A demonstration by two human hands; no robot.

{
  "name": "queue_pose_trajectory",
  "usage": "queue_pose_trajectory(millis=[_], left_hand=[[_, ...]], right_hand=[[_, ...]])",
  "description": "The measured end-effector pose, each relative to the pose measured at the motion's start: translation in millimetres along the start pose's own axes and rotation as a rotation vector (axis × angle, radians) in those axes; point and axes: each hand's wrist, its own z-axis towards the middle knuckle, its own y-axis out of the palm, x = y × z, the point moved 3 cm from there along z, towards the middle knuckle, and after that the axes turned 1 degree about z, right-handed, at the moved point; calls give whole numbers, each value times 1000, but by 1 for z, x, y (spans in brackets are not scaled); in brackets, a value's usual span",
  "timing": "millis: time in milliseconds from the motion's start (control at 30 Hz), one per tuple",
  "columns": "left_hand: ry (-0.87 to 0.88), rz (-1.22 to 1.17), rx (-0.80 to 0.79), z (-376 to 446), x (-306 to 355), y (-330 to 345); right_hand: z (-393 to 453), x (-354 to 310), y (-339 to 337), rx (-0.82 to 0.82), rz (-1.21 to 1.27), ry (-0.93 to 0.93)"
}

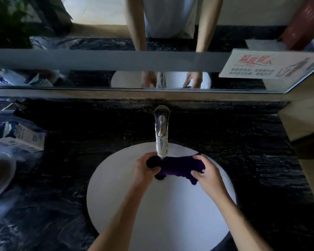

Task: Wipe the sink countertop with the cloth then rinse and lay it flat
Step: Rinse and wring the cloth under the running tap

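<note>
— Which step is happening?
— Rinsing, I'd judge: the left hand (pixel 143 169) and right hand (pixel 205 173) are gripping the cloth (pixel 178 165) bunched under the tap (pixel 161 131), over the sink (pixel 116 196).
— Next?
— Probably wringing, then spreading it flat beside the tap.

Cloth over the sink, below the tap

The sink (pixel 152 205) is set in the countertop (pixel 80 160); the tap (pixel 161 131) stands at its 12 o'clock, mirror (pixel 98 77) behind. The cloth (pixel 176 168) hangs between left hand (pixel 145 169) and right hand (pixel 207 175). A carton (pixel 24 137) lies at 9 o'clock.
</note>
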Motion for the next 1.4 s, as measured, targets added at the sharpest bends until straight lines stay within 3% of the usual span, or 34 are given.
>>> queue_pose_trajectory(millis=[133, 267, 400, 500, 600, 700, 767, 933, 1200, 1400], left_hand=[[11, 108, 29, 7, 5, 8], [47, 90, 5, 8, 3, -5], [-45, -104, -21, 1, -3, -28], [-82, -141, 64, -4, -8, -46], [-139, -167, 201, -6, -16, -63], [-241, -350, 284, -8, -24, -74], [-320, -510, 257, -10, -27, -76], [-462, -717, 79, -15, -32, -59], [-389, -688, -62, -7, -12, 13], [-369, -606, -95, 4, 7, 21]], right_hand=[[2, 4, -2, 140, -156, -89], [4, -4, 0, 152, 43, -77], [9, -8, 21, -19, 275, 42], [21, -13, 46, 14, 410, 145], [31, -20, 73, -30, 602, 366], [31, -29, 92, -165, 738, 559], [29, -32, 99, -236, 765, 606], [29, -21, 88, -210, 807, 569], [21, 2, 28, -37, 867, 438], [18, 9, 14, 98, 893, 387]])
